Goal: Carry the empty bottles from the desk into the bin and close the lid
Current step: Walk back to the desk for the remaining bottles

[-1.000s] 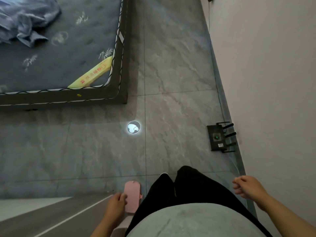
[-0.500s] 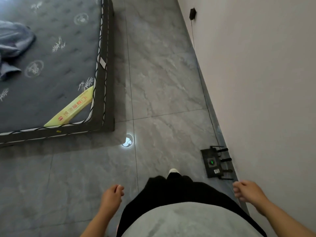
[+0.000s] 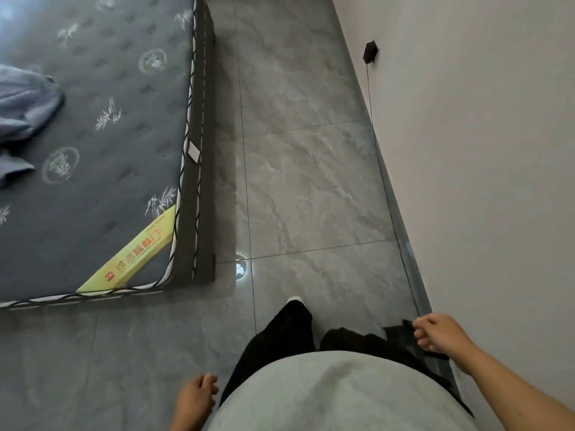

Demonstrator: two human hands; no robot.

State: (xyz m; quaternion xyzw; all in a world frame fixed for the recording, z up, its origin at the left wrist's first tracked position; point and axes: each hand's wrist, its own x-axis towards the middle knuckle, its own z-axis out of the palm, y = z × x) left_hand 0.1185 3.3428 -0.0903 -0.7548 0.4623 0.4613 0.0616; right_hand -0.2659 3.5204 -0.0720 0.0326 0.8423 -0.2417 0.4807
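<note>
No bottle, desk or bin shows in the head view. My left hand (image 3: 196,396) hangs low beside my grey shirt with its fingers loosely curled and nothing in it. My right hand (image 3: 438,334) swings out near the wall, also holding nothing, fingers relaxed and slightly apart. My legs in black trousers (image 3: 280,337) step over the grey tiled floor (image 3: 305,181).
A low bed with a dark mattress (image 3: 109,150) fills the left side; a yellow corner label (image 3: 133,259) and blue clothes (image 3: 21,119) lie on it. A black router (image 3: 401,334) sits on the floor under my right hand, its cable (image 3: 382,181) running along the white wall (image 3: 482,150).
I have walked forward along the bed. The pink object that was by my left hand has dropped out of view. The router has slid down the frame to beneath my right hand.
</note>
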